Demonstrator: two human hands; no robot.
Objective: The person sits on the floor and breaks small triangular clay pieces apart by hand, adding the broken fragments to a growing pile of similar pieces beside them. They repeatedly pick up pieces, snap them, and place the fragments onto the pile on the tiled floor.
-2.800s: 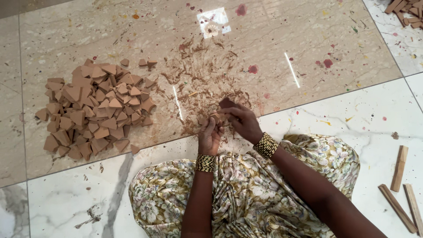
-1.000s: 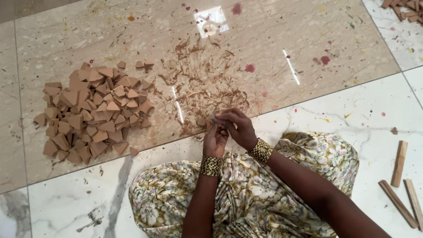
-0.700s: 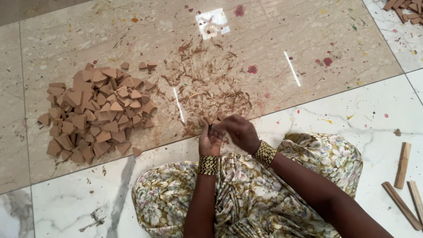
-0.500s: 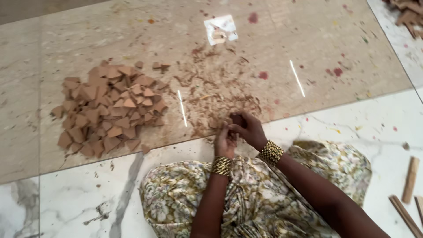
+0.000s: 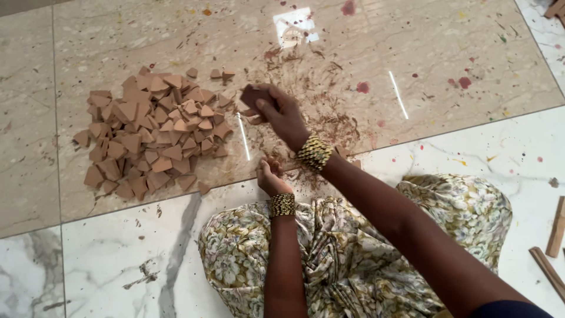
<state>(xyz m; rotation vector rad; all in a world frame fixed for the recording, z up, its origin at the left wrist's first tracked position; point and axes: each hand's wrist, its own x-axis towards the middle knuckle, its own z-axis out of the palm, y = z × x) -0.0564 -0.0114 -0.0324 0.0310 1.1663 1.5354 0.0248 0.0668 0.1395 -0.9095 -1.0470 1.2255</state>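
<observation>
**Polished stone floor, one piece held out toward the pile**

Marble-patterned floor fills my view: beige slabs (image 5: 447, 76) farther out, white veined slabs (image 5: 118, 259) nearer the lap, with red and yellow paint flecks scattered about.

Much is hard to read from where I sit. Wooden sticks (image 5: 556, 229) at the right edge are cut off by the frame, and more pieces in the top right corner barely show. A bright window glare (image 5: 294, 26) washes out a patch of floor beyond the fingers. I can't make out the shape of the held piece, since the fingers cover most of it.

I see the right hand (image 5: 281, 115) stretched forward, its fingers (image 5: 266, 106) curled and pinching a dark brown flat piece (image 5: 253, 94), thumb underneath. The left hand (image 5: 271, 176) rests nearer the body, fingers bent loosely inward; whether anything lies in it I cannot tell. Both wrists carry gold beaded bangles (image 5: 313, 153).

Just to the left of the right fingertips lies the pile of brown triangular pieces (image 5: 153, 135), its near edge almost touching the held piece. Under and just beyond the fingers is a spread of reddish-brown shavings and dust (image 5: 318, 100).

For room: the beige floor beyond and to the right of the fingers is open apart from the dust and flecks. Behind the hands the floral-print cloth (image 5: 353, 247) over the lap takes up the space, well apart from the pile.
</observation>
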